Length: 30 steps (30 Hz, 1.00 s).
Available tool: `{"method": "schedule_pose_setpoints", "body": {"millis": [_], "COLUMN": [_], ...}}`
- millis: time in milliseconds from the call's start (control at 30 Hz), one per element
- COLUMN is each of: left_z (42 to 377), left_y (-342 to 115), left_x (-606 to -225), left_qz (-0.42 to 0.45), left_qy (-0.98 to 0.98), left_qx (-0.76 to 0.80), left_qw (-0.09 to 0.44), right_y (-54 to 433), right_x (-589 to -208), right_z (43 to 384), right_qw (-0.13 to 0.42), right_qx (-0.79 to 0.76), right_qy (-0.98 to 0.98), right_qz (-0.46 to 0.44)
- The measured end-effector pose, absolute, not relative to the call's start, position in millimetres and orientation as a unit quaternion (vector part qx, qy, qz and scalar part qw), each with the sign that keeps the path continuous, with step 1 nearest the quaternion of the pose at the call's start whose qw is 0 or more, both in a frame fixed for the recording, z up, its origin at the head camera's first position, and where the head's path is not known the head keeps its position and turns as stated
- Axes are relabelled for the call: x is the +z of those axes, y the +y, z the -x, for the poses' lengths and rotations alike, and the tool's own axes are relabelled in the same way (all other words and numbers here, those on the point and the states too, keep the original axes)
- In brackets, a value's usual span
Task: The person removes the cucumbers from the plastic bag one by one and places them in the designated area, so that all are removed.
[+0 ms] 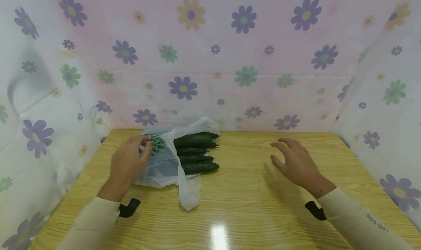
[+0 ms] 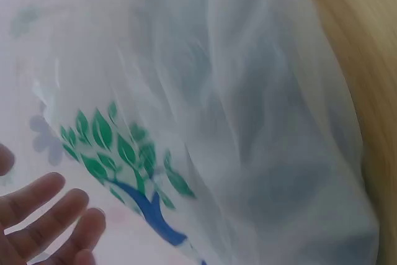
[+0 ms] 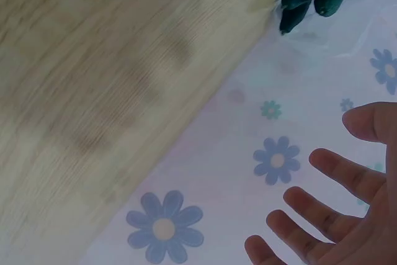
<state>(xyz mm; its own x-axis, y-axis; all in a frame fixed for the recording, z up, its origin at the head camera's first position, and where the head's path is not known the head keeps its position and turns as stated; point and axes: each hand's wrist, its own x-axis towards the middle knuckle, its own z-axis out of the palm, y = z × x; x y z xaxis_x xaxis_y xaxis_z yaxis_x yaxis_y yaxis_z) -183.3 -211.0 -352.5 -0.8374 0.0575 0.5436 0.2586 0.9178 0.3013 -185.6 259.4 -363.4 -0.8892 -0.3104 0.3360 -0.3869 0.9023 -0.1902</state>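
So closest in are two pale sleeves, one behind each hand, with a black wrist mount poking out at the left cuff and another at the right. Left hand is loosely bent, fingers a bit apart and kinda relaxed, right at the bag; can't tell if it's actually touching. Right hand is spread wide, thumb well off the fingers, hovering over the wood table with its shadow below.

The white plastic bag lies just under and to the right of the left hand, leafy green print by those fingertips, mouth facing the right hand. Several cucumbers stick out of it, between the two hands, ends pointing toward the right one. Beyond both hands hangs a flowery cloth, pinkish with purple, green and orange blooms.
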Motion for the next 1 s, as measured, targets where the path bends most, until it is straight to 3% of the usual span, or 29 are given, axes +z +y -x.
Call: {"method": "schedule_pose_setpoints", "body": {"millis": [167,433,1000], "left_z": [177.8,178.7,184.0], "left_y": [-193.6,-158.7,-152.2], "left_x": [-356.7,-365.4,-387.1], "left_qz": [0.067,0.049,0.043], "left_qy": [-0.942,-0.959,-0.939], "left_qx": [-0.224,-0.206,-0.236], "left_qw": [0.243,0.19,0.245], "right_y": [248.5,231.9,177.5], "right_x": [-366.8,-375.7,-387.2], "right_z": [176.8,164.1,166.1], "right_qw": [0.167,0.135,0.114], "right_qx": [0.171,0.221,0.256], "right_qy": [-0.952,-0.948,-0.936], "right_qz": [-0.192,-0.184,-0.214]}}
